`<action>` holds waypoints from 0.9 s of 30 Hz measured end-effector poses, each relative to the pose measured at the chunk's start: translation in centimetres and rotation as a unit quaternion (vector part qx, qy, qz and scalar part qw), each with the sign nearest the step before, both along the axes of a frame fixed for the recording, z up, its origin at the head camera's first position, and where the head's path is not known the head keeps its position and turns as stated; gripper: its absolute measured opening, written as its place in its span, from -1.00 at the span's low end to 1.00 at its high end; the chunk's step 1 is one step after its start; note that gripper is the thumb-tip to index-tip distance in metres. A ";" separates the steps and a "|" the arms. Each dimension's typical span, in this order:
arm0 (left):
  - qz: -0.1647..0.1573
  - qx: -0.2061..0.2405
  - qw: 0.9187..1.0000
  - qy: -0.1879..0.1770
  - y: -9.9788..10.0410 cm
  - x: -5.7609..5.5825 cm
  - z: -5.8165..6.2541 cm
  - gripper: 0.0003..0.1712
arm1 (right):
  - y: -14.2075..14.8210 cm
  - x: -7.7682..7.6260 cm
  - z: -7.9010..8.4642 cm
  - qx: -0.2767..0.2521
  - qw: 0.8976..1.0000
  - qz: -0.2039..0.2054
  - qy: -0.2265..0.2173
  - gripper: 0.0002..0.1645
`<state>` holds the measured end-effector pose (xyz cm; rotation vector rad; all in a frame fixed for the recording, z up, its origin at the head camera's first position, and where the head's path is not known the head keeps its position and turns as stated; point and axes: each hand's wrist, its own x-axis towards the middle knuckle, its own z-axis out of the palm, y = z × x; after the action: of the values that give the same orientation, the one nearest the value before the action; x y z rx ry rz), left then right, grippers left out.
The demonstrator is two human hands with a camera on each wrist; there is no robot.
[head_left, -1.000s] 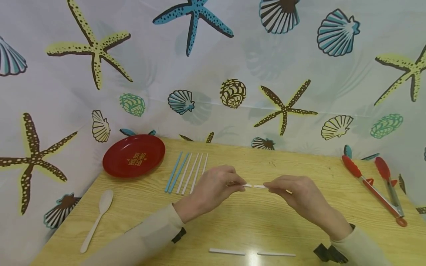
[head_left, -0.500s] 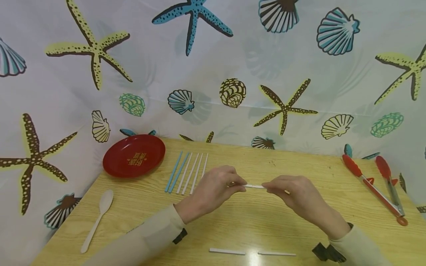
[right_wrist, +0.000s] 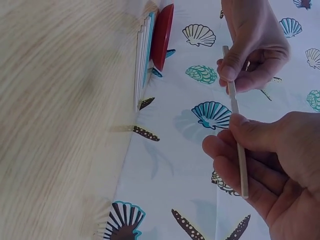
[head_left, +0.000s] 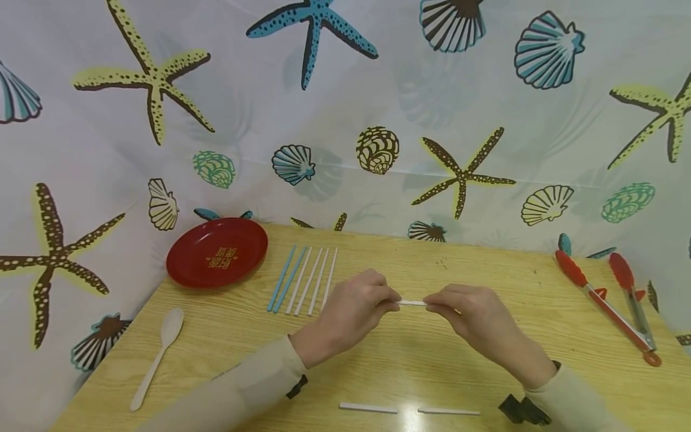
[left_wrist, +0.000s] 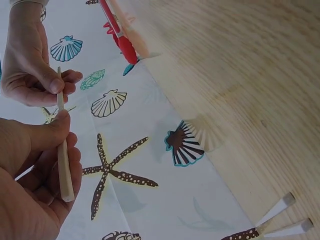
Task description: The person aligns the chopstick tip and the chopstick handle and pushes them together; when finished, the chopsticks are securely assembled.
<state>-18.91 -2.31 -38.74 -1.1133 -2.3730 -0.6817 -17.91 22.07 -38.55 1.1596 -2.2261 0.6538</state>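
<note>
Over the middle of the table, both hands hold a white chopstick [head_left: 412,303] in two sections, level and end to end. My left hand [head_left: 352,309] pinches the left section between thumb and fingers. My right hand [head_left: 477,312] pinches the right one the same way. The sections meet between the fingertips; whether they are fully fitted cannot be seen. In the right wrist view a stepped joint [right_wrist: 234,104] shows between the hands. Nearer the front lie a thicker white chopstick section [head_left: 368,408] and a thinner one [head_left: 449,412], apart from each other.
Left of the hands lie blue chopsticks [head_left: 288,279] and several white chopsticks [head_left: 310,281] in a row. Beside them is a red plate [head_left: 189,258]. A pale spoon [head_left: 162,354] lies at far left, red-tipped tongs [head_left: 615,315] at far right. A shell-patterned cloth [head_left: 345,108] hangs behind.
The gap between the two sections has closed, so they now meet in line. The right hand has shifted slightly left; the things on the table have not moved.
</note>
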 end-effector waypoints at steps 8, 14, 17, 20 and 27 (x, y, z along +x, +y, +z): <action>-0.012 0.011 0.999 0.046 0.6 -0.1 -0.5 -0.96 | -0.2 -0.1 -0.4 -0.004 0.999 0.004 0.036 -0.69; -0.019 0.025 0.996 0.078 1.2 -0.1 -0.5 -0.95 | -0.2 -0.3 -0.4 -0.010 0.999 0.007 0.039 -0.72; -0.018 0.018 0.996 0.081 1.4 -0.1 -0.6 -0.94 | -0.1 -0.2 -0.4 -0.009 0.999 0.009 0.037 -0.79; -0.019 0.014 0.997 0.079 1.4 -0.1 -0.7 -0.94 | -0.2 -0.1 -0.5 -0.008 0.999 0.009 0.035 -0.78; -0.004 -0.030 0.996 0.080 1.1 0.3 -0.6 -0.95 | -0.3 -0.1 -0.6 0.014 0.999 -0.007 0.045 -0.73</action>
<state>-18.65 -1.25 -39.37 -1.1569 -2.2678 -0.5083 -18.02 21.72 -39.17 1.1628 -2.1717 0.5563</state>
